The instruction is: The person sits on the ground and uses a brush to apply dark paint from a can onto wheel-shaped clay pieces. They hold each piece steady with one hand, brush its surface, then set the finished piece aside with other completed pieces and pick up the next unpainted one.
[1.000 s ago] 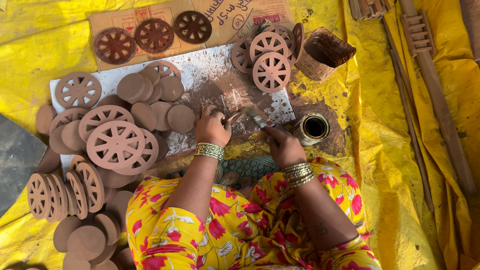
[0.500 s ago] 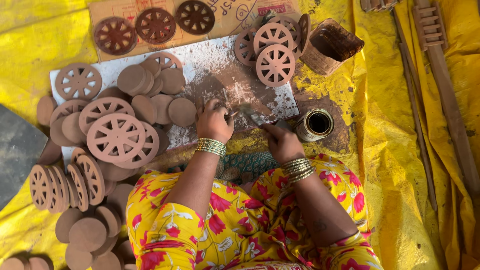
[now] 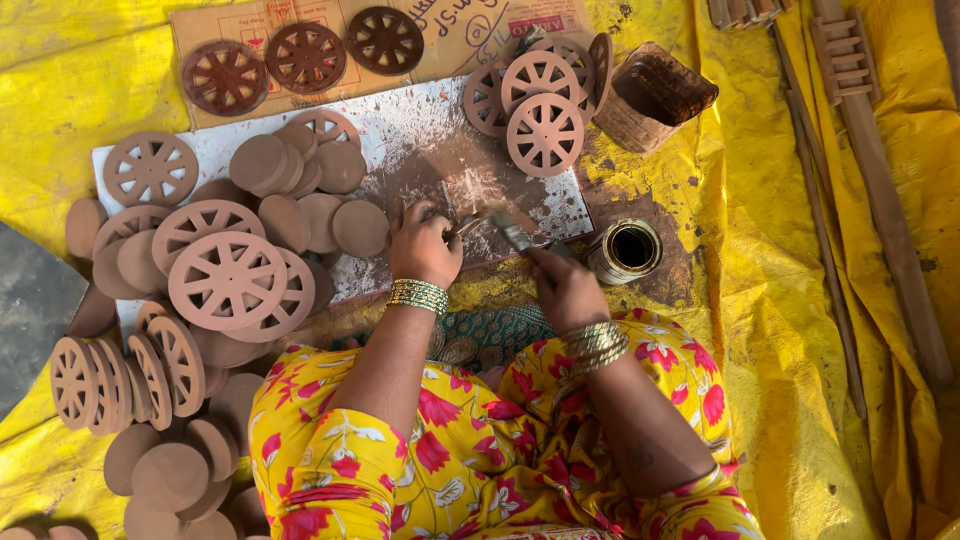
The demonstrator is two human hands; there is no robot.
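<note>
My left hand (image 3: pixel 424 244) rests on the white, paint-stained board (image 3: pixel 400 130), fingers curled on a small thin piece whose shape I cannot make out. My right hand (image 3: pixel 563 285) grips a paintbrush (image 3: pixel 508 228) whose tip points toward the left hand over a brown smear on the board. Both wrists wear metal bangles. A small round tin of dark paint (image 3: pixel 628 248) stands just right of my right hand.
Plain clay discs and spoked clay wheels (image 3: pixel 228 278) are heaped left of my hands, more stand on edge (image 3: pixel 110 378). Three dark painted wheels (image 3: pixel 305 56) lie on cardboard at the back. Lighter wheels (image 3: pixel 543 132) and a small basket (image 3: pixel 655 95) sit back right. Wooden sticks (image 3: pixel 885 210) lie on the yellow sheet.
The view has shifted slightly. My hands stay together over the board; the brush has moved a little along the small piece.
</note>
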